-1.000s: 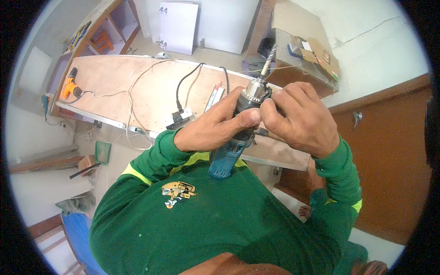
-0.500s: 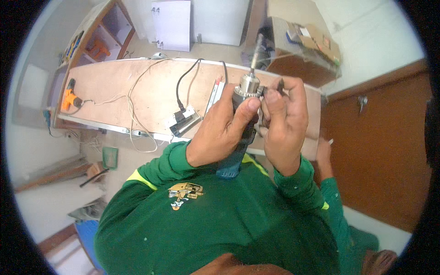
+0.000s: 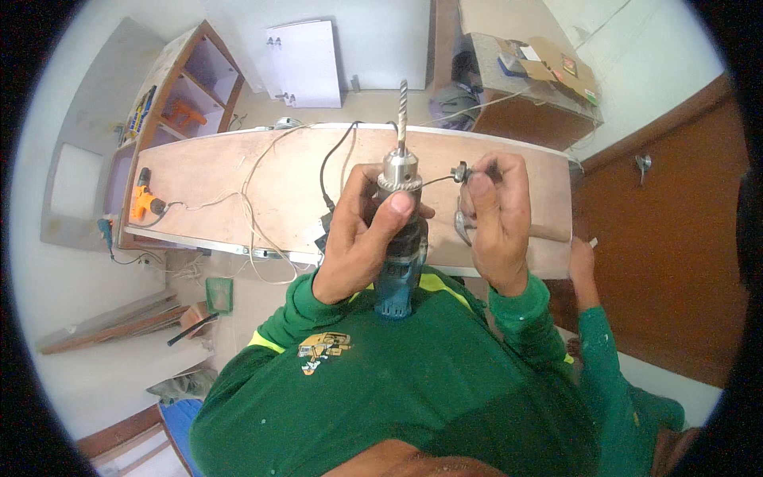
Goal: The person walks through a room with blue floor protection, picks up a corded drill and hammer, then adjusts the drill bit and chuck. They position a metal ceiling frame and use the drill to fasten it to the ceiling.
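My left hand (image 3: pixel 362 234) wraps round the body of a blue-and-black power drill (image 3: pixel 397 290), its thumb just below the toothed metal chuck (image 3: pixel 400 171). A spiral drill bit (image 3: pixel 402 115) stands out of the chuck, pointing away from me. The drill's rear end rests close against my green shirt. Between thumb and fingers, my right hand (image 3: pixel 501 219) pinches a small dark chuck key (image 3: pixel 461 171), apart from the chuck and to its right. A thin dark cord runs from the key toward the drill.
Beneath my hands lies a long wooden panel (image 3: pixel 294 171) with pale cables on it. At its left end is an orange drill (image 3: pixel 145 203). An open cabinet (image 3: pixel 187 95) stands far left, a cardboard box (image 3: pixel 564 71) far right. Another person's arm (image 3: pixel 588 278) reaches in at right.
My right hand has drawn the chuck key out of the chuck, to the right. The drill has shifted slightly left, and its bit now shows sharply instead of blurred.
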The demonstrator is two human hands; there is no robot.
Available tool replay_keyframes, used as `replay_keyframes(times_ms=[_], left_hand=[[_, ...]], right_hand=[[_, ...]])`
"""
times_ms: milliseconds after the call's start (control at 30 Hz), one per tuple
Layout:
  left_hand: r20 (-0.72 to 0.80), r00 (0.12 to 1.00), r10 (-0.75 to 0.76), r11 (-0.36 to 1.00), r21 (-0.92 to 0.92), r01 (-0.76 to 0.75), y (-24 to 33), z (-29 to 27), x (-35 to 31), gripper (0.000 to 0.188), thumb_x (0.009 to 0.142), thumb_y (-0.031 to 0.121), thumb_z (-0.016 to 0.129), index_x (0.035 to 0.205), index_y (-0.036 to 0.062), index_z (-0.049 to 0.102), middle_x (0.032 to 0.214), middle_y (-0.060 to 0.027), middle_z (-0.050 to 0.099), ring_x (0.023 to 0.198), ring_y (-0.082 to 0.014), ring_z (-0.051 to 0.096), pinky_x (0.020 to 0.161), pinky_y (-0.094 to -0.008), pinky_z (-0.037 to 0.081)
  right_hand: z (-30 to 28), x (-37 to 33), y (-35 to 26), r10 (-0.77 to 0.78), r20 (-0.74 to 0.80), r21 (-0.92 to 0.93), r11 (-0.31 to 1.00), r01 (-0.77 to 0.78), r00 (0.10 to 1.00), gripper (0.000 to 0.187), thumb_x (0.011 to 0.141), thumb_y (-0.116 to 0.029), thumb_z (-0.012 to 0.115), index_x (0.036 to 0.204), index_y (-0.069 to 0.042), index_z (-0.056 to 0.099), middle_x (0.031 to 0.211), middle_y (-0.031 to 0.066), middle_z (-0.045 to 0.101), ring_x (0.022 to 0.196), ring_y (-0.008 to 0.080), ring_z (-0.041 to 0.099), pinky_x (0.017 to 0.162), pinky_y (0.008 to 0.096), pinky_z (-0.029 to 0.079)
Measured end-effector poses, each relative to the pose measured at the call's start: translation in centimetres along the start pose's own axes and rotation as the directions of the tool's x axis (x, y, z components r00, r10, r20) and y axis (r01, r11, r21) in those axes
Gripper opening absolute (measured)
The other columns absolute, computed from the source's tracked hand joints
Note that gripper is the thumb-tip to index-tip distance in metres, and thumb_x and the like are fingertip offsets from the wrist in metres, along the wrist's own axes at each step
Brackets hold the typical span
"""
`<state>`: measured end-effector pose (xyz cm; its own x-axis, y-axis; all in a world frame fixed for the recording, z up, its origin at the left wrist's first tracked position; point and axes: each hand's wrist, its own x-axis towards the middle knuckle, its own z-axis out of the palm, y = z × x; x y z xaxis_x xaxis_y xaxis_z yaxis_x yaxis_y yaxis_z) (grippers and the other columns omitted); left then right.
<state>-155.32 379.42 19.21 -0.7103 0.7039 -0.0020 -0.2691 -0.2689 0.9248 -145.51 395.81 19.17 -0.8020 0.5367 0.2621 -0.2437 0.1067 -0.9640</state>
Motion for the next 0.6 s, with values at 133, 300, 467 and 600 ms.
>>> replay_keyframes(times_ms=[133, 300, 467, 600], left_hand=[[0.064, 0.998, 0.025, 0.998, 0.056, -0.029, 0.4, -1.7, -0.2, 0.062, 0.111, 0.051, 0.048, 0.15, 0.0031, 0.046, 0.111, -0.0158, 0.071, 0.099, -0.0212, 0.071, 0.087, -0.0359, 0.057], [0.062, 0.998, -0.001, 0.996, -0.089, 0.007, 0.2, -2.7, 0.5, 0.071, 0.108, 0.058, 0.037, 0.145, -0.0018, 0.047, 0.095, -0.0144, 0.066, 0.088, -0.0295, 0.073, 0.079, -0.0399, 0.062], [0.054, 0.997, -0.051, 0.993, -0.107, 0.057, 0.4, -2.9, 0.9, 0.065, 0.106, 0.051, 0.031, 0.143, 0.0014, 0.053, 0.089, -0.016, 0.066, 0.077, -0.0313, 0.071, 0.073, -0.042, 0.059], [0.07, 0.996, -0.055, 0.99, -0.128, 0.064, 0.1, -3.7, 0.6, 0.065, 0.106, 0.052, 0.032, 0.142, 0.0025, 0.054, 0.09, -0.016, 0.067, 0.078, -0.0317, 0.071, 0.074, -0.0434, 0.059]], right_hand=[[0.7, 0.9, 1.0, -0.124, 0.173, -0.067, 0.988, 0.138, 0.977, 0.014, 0.112, -0.012, 0.053, 0.122, -0.003, 0.048, 0.095, 0.0052, 0.058, 0.084, 0.0118, 0.06, 0.074, 0.0273, 0.051], [1.3, 2.4, 1.2, -0.23, 0.339, -0.117, 0.952, 0.284, 0.912, 0.019, 0.108, -0.008, 0.057, 0.124, -0.002, 0.05, 0.098, 0.0143, 0.067, 0.082, 0.0254, 0.071, 0.074, 0.0385, 0.055], [1.3, 4.3, 0.5, -0.028, 0.511, -0.043, 0.997, 0.058, 0.859, 0.021, 0.105, -0.008, 0.061, 0.124, -0.004, 0.052, 0.103, 0.0151, 0.068, 0.087, 0.031, 0.07, 0.079, 0.0436, 0.052], [1.2, 4.9, 1.2, -0.124, 0.556, -0.16, 0.954, 0.252, 0.822, 0.027, 0.1, -0.007, 0.066, 0.124, -0.006, 0.053, 0.106, 0.0134, 0.069, 0.096, 0.0332, 0.069, 0.085, 0.0457, 0.048]])
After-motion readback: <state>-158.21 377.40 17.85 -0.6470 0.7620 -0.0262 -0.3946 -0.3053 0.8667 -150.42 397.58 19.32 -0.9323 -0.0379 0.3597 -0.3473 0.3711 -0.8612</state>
